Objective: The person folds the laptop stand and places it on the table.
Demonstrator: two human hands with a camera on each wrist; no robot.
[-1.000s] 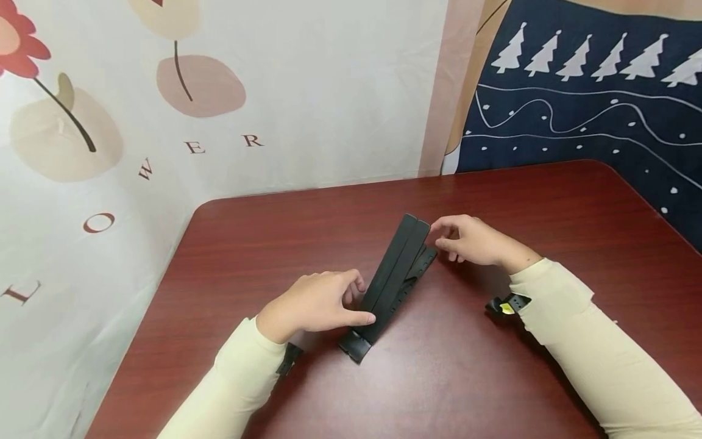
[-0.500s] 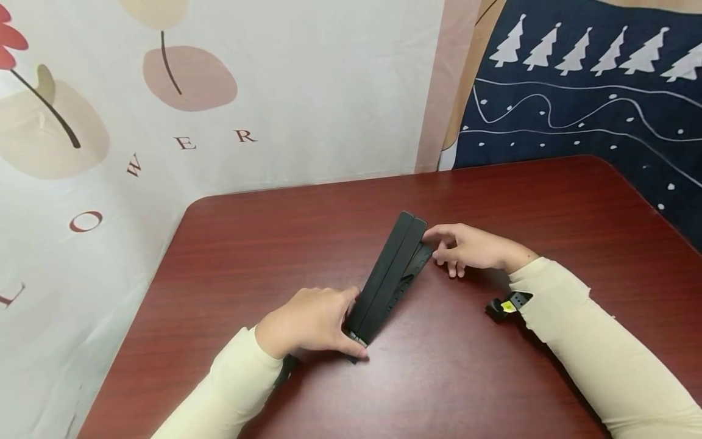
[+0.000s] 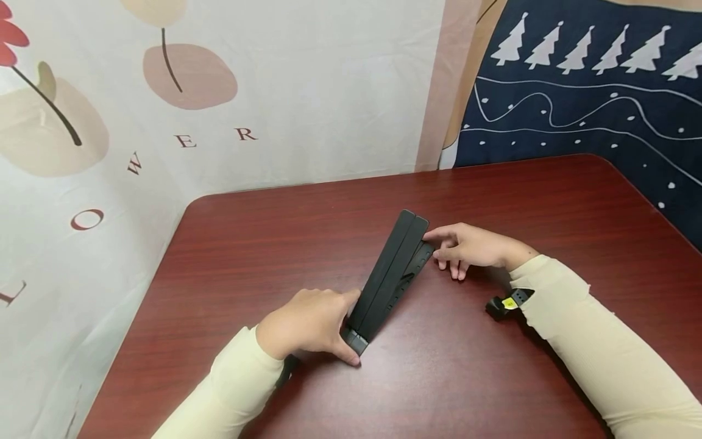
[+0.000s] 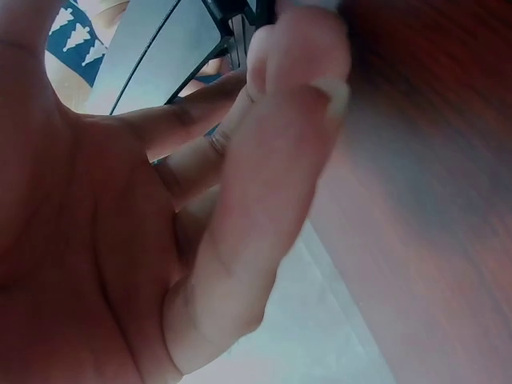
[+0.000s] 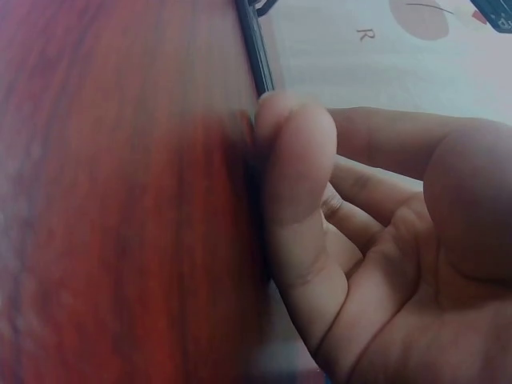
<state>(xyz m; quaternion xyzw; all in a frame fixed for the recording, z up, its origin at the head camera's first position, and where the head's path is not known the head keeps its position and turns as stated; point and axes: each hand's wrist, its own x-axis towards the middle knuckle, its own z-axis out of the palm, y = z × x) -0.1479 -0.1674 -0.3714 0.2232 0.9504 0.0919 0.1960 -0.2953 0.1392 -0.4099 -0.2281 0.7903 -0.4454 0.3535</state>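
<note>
A black folding stand point(image 3: 388, 271) rests slanted on the table, its long split plate raised at the far end above a notched lower bar point(image 3: 412, 268). It looks like a laptop stand. My left hand point(image 3: 309, 320) grips its near end, thumb in front and fingers behind, mostly hidden in the head view. At the far end my right hand point(image 3: 477, 247) holds it lightly, index fingertip at the plate's edge and thumb at the bar's end. In the left wrist view, part of the stand point(image 4: 148, 56) shows beyond the fingers. A dark edge of the stand point(image 5: 256, 48) appears in the right wrist view.
The red-brown wooden table point(image 3: 263, 244) has rounded far corners. Behind it hangs a pale curtain point(image 3: 329, 91) with flowers and letters, and a navy cloth point(image 3: 581, 110) with white trees stands at the right. A black wrist device point(image 3: 507, 303) sits under the right sleeve.
My left hand has moved down to the near end of the stand and taken hold of it. My right fingers have come onto the far end. The stand has barely shifted.
</note>
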